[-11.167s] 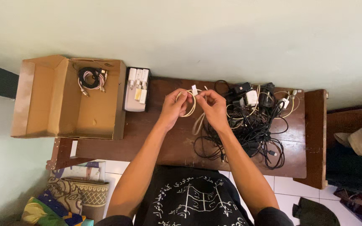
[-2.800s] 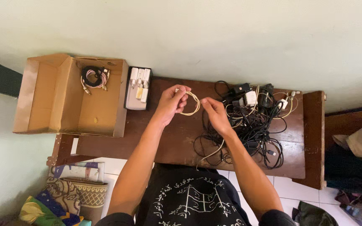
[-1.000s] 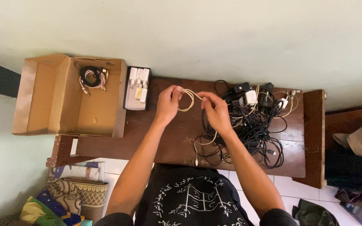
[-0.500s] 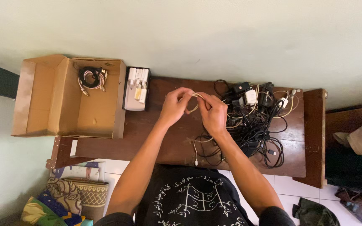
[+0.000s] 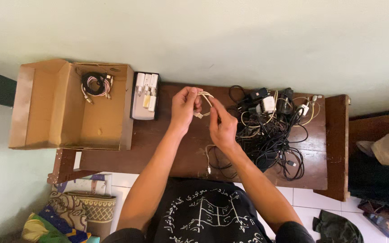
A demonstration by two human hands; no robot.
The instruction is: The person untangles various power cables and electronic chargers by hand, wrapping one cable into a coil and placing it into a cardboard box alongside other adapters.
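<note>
Head view looks straight down on the dark brown wooden bench (image 5: 167,153), my landmark for everything else. Above its middle, my left hand (image 5: 184,108) pinches the thin cream-coloured cable (image 5: 205,95), which is wound into a small coil between my two hands. My right hand (image 5: 221,127) sits just right of the coil, fingers closed on the same cable. From there the loose tail of the cable runs down toward the bench's near edge, so its long axis lies roughly far-to-near, with a small plug end pointing at me. At the bench's right half lies the tangled heap of black and white cables and chargers (image 5: 273,128), close beside my right hand. On the bench's far left corner rests a white tray of small white chargers (image 5: 144,95). Just left of the bench stands an open brown cardboard box (image 5: 46,110), with a coiled bundle of cables (image 5: 96,84) in its far corner
</note>
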